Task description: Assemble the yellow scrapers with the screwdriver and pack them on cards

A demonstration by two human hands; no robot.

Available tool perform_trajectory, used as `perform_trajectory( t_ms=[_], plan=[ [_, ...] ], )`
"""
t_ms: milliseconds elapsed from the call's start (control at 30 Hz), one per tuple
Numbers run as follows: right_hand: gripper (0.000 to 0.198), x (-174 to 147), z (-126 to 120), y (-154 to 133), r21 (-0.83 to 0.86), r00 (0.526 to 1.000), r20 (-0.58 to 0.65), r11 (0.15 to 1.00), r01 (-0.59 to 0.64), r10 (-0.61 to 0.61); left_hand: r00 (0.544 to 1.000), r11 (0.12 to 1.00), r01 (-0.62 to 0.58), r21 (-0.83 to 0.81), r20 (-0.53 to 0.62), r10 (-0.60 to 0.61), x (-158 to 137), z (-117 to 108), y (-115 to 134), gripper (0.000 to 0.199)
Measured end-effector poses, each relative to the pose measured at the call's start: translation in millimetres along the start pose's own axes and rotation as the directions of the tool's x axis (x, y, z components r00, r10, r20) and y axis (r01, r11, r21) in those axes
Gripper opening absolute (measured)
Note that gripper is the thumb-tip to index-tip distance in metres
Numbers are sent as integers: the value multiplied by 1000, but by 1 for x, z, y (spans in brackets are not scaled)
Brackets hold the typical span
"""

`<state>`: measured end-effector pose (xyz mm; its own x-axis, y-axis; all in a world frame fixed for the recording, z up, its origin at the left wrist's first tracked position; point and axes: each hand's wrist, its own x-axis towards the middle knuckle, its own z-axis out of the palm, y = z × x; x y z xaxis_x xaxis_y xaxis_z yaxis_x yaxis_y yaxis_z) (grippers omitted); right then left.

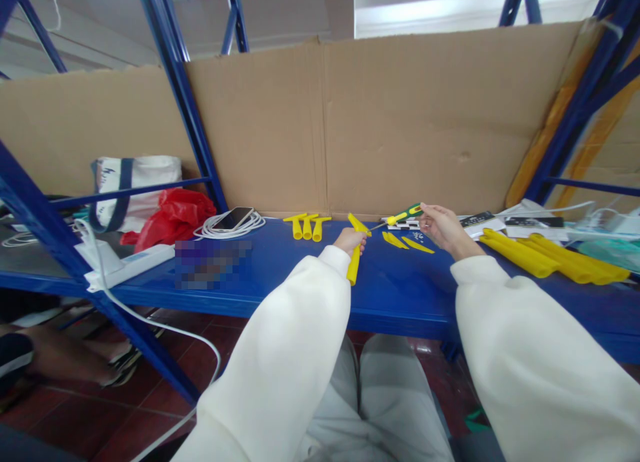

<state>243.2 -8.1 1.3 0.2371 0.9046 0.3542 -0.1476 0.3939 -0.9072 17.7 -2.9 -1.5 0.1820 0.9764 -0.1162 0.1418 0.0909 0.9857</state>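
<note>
My left hand (351, 241) is closed around a yellow T-shaped piece with a tube handle (353, 269), held over the blue shelf. In my right hand (441, 227) is a green and yellow screwdriver (404, 215), gripped by the end of its handle. Its thin shaft points left and reaches the head of the T-shaped piece; whether the tip sits in a screw is too small to tell. Below the screwdriver lie flat yellow strips (417, 245) and some tiny pale parts. Left of my left hand, several finished-looking yellow T-shaped pieces (305, 227) lie side by side.
Yellow tubes (520, 252) lie at the right, before black-and-white boxes (483, 222). At the left are a phone (236, 218) on a coiled white cable, a red bag (173, 215) and a white power strip (133, 265). Cardboard (425, 122) stands behind; blue posts (185, 102) frame the shelf.
</note>
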Motion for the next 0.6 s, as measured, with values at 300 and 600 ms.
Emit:
perform_trajectory(
  t_ms=[300,600],
  plan=[
    [37,-5,3,-2,-26,1000,13,1000,-4,4,1000,1000,6,0,6,-6,1,-1,0,17],
    [33,-9,4,-7,-33,990,139,999,24,-19,1000,1000,4,11,-18,-4,1,0,0,24]
  ],
)
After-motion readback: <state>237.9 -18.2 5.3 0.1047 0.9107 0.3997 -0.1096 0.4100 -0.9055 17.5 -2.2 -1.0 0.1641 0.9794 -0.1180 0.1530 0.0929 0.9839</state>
